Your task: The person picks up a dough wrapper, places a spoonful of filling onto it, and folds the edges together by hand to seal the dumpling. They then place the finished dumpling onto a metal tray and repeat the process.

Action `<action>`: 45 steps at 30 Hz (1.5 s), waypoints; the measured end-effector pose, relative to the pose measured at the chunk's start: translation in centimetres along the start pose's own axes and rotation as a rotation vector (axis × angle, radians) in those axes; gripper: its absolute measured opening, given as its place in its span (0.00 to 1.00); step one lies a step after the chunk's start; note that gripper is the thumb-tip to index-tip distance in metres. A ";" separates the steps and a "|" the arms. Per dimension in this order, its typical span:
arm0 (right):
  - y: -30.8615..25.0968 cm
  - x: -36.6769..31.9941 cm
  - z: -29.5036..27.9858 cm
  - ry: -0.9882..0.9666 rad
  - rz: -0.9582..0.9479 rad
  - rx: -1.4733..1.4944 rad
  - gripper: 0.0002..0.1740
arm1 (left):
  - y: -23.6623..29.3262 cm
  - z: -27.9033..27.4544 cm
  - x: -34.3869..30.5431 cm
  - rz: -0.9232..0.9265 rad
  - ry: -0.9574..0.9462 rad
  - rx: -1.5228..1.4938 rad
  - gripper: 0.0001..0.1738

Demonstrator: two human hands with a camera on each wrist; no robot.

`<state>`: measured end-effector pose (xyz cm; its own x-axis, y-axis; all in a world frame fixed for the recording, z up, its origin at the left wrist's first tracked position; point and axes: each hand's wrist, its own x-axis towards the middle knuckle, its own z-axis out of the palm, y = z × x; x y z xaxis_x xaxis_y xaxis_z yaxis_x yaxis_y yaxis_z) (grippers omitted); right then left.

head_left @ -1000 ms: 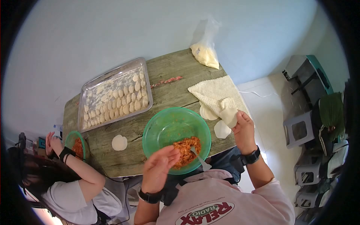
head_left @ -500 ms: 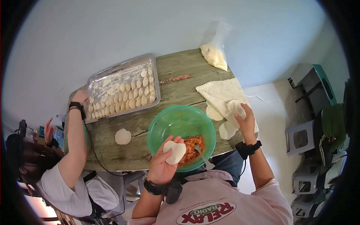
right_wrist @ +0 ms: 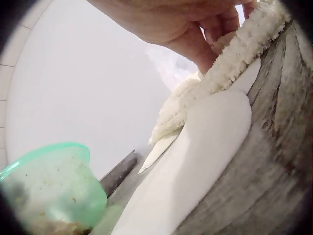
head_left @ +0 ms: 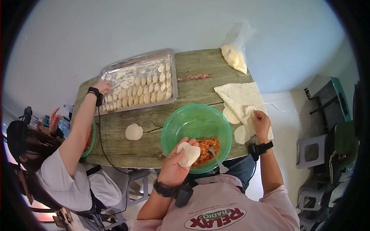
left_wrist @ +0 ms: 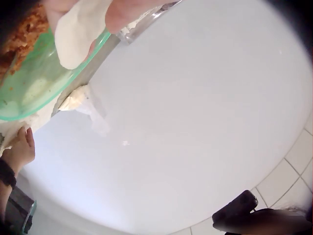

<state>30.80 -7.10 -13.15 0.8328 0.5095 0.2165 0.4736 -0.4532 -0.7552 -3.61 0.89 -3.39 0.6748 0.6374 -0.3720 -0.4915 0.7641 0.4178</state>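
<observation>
1. Wrapper (head_left: 189,154): one, at the bowl's 7 o'clock; left hand (head_left: 172,169) carries it on the fingers, thumb over its edge, likely so it lies flat without slipping.
2. Bowl (head_left: 194,120): one beneath, holding filling (head_left: 208,144); one spoon (head_left: 222,168), handle leaning over the 5 o'clock rim, presumably for easy grasping.
3. Right hand (head_left: 262,123), towards 3 o'clock: pinches the one cloth (head_left: 233,94), which partly covers spare wrappers (head_left: 242,134), perhaps against drying; total hidden.
4. At 9 o'clock: at least two overlapping discs (head_left: 134,131).
5. At 10 to 11: one tray (head_left: 175,82), dozens of dumplings (head_left: 147,99) in rows, probably to save space; another person's hand (head_left: 103,87) at its 9 o'clock edge.
6. At 1: one bag (head_left: 234,59).
</observation>
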 end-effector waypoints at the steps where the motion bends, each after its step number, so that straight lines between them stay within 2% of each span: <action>1: -0.2 -0.1 -0.2 0.003 0.002 -0.006 0.18 | 0.1 0.0 0.0 0.011 0.006 -0.004 0.24; 4: -1.9 -1.2 -1.0 -0.006 -0.012 0.058 0.15 | 0.3 -0.5 0.0 0.037 0.008 -0.014 0.24; 6: -2.9 -3.0 -1.5 -0.100 -0.069 0.317 0.13 | 0.6 -0.9 -0.1 0.055 0.009 -0.019 0.24; 7: -5.1 -4.1 -2.8 -0.213 -0.095 0.288 0.12 | 0.7 -0.9 -0.1 0.077 0.022 -0.028 0.23; 8: -5.8 -4.8 -3.5 -0.211 -0.091 0.284 0.12 | 0.8 -1.0 -0.1 0.100 0.036 -0.037 0.23; 10: -6.2 -5.9 -4.3 -0.498 -0.164 0.201 0.10 | 0.8 -0.9 -0.1 0.087 0.044 -0.063 0.23; 12: -6.0 -6.2 -4.5 -0.499 -0.148 0.193 0.10 | 0.9 -0.6 -0.1 0.078 0.051 -0.088 0.23; 14: -6.7 -6.8 -5.2 -0.508 -0.039 0.260 0.09 | 1.1 -0.2 -0.1 0.010 0.022 -0.123 0.23; 18: -7.7 -7.8 -5.8 -0.449 -0.079 0.293 0.11 | 1.4 -0.4 0.0 0.064 0.055 -0.152 0.22; 20: -9.5 -8.6 -6.6 -0.530 -0.206 0.339 0.15 | 1.4 -0.6 -0.1 0.036 0.038 -0.134 0.22; 21: -10.1 -9.0 -6.6 -0.534 -0.204 0.341 0.15 | 1.4 -0.6 -0.2 0.038 0.042 -0.134 0.22; 23: -11.2 -9.8 -6.5 -0.579 -0.591 0.180 0.19 | 1.4 -0.5 -0.2 0.052 0.012 -0.096 0.22; 24: -11.7 -10.1 -6.4 -0.580 -0.589 0.181 0.19 | 1.5 -0.4 -0.3 0.051 0.013 -0.095 0.22; 26: -12.5 -10.6 -6.0 -0.700 -0.803 0.059 0.21 | 1.5 -0.2 -0.4 0.097 0.061 -0.040 0.22; 30: -12.4 -11.2 -4.9 -0.671 -0.882 0.060 0.18 | 1.7 -0.3 -0.6 0.027 0.035 -0.061 0.22; 34: -12.8 -11.0 -4.2 -0.687 -0.898 0.058 0.16 | 1.7 -0.5 -0.8 0.038 0.071 -0.083 0.21; 37: -12.6 -10.8 -3.7 -0.624 -0.850 0.109 0.14 | 1.8 -1.1 -1.1 0.048 0.070 -0.076 0.22; 39: -12.4 -10.4 -3.8 -0.566 -0.617 0.279 0.10 | 1.9 -1.4 -1.2 0.053 0.062 -0.074 0.22; 40: -12.5 -10.2 -3.8 -0.570 -0.619 0.279 0.10 | 2.0 -1.6 -1.3 0.067 0.069 -0.069 0.22; 42: -13.0 -9.8 -4.0 -0.476 -0.414 0.352 0.08 | 2.0 -1.8 -1.3 0.077 0.078 -0.065 0.22; 45: -13.5 -9.5 -3.4 -0.498 -0.407 0.303 0.08 | 2.0 -2.1 -1.1 0.070 0.072 -0.084 0.22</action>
<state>17.51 -8.29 -2.94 0.3427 0.9017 0.2638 0.5582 0.0304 -0.8292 -6.50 1.88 -3.83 0.5973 0.6925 -0.4046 -0.5821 0.7213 0.3753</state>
